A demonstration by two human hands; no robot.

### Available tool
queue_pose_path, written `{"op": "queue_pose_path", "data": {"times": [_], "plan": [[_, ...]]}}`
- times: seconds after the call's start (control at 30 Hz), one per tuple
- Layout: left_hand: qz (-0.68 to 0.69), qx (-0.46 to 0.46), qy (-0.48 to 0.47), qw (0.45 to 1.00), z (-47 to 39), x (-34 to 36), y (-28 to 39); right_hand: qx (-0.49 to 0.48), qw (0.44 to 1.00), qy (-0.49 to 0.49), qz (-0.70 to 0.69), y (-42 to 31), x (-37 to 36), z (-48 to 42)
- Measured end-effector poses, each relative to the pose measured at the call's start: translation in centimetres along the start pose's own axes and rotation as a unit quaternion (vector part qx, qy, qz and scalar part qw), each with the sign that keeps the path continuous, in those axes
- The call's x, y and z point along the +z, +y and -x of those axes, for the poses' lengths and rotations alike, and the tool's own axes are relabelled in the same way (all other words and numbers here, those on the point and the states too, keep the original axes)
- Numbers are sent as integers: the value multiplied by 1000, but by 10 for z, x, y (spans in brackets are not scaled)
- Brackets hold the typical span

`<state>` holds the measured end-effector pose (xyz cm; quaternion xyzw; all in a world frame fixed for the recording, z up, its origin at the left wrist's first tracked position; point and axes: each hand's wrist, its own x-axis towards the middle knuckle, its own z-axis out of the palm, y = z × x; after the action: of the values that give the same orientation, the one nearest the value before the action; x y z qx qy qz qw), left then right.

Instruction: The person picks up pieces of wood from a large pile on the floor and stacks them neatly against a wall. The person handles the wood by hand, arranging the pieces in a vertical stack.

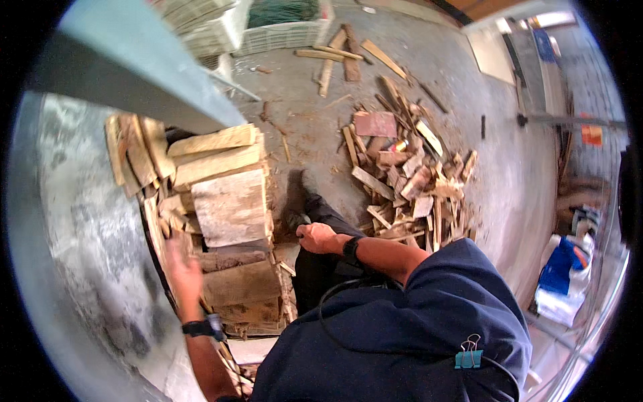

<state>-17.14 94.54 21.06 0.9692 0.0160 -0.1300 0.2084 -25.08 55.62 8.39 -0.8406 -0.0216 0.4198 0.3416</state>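
Split firewood and board offcuts (216, 166) form a stack along the wall at the left. My left hand (183, 269), blurred, is over the stack's wall side, its fingers pointing up the picture; whether it touches a piece of wood I cannot tell. A pale, weathered board (231, 208) lies flat on the stack, above and to the right of that hand. My right hand (315, 238) is curled over my dark trousers, to the right of the stack; its fingertips are hidden, and no held thing shows. A loose heap of broken wood (409, 176) lies on the floor to the right.
A white plastic crate (284, 35) with green material stands at the top. Scattered sticks (384, 59) lie on the concrete floor. A grey pillar (150, 65) rises behind the stack. White and blue bags (562, 276) are at the right. A cable crosses my shirt.
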Motion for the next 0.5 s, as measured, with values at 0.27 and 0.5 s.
{"op": "queue_pose_path", "data": {"times": [0.27,0.5], "plan": [[8,176,-401,899,49,161,170,52,966,205,-151,100,7,49],[-1,130,-420,898,44,212,279,104,962,180,-175,176,1,89]]}}
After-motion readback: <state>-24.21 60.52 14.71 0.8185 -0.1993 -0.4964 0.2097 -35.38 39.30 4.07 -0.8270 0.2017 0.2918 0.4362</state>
